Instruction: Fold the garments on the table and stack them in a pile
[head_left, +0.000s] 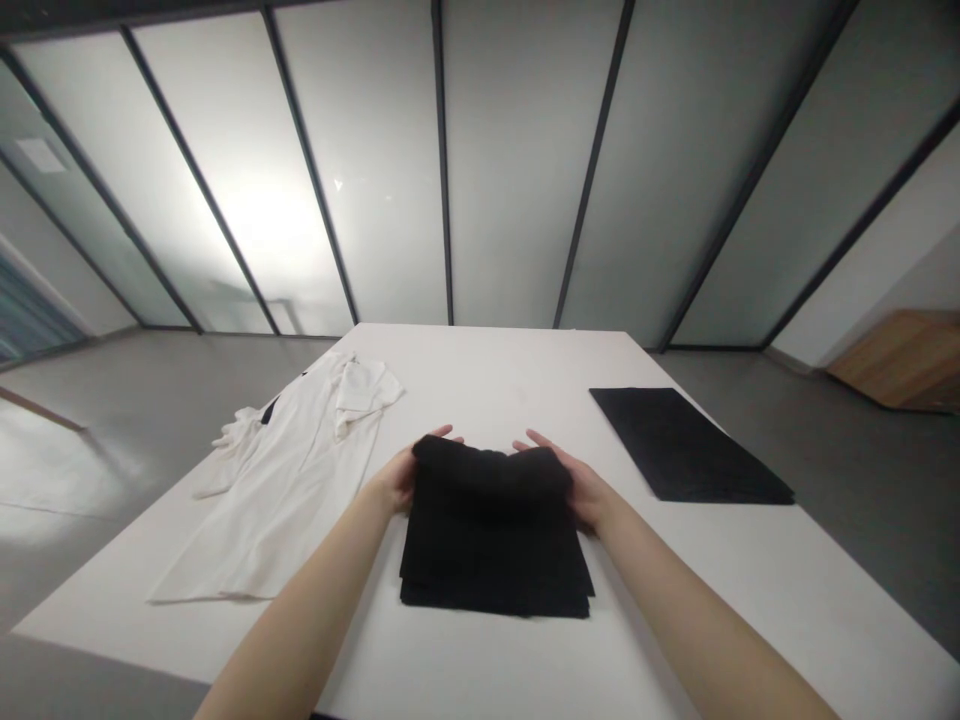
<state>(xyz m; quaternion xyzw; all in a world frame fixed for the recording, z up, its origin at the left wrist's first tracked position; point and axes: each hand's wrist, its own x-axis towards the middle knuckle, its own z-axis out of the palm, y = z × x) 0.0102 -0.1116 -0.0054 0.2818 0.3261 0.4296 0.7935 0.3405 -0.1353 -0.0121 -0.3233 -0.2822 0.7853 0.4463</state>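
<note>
A black folded cloth (495, 560) lies in front of me on the white table, its layers showing along the near edge. Its far edge is raised and rounded, with a dip in the middle. My left hand (400, 480) grips the far left corner, and my right hand (587, 492) grips the far right corner. Some fingertips stick out past the far edge; the cloth hides the rest of the fingers. Whether the cloth is a garment I cannot tell.
On the left of the white table (495, 375) a white short-sleeved garment (277, 500) is spread out, rumpled at its far end. A flat black folded cloth (686, 445) rests at the right. Frosted glass panels (517, 160) stand behind the table.
</note>
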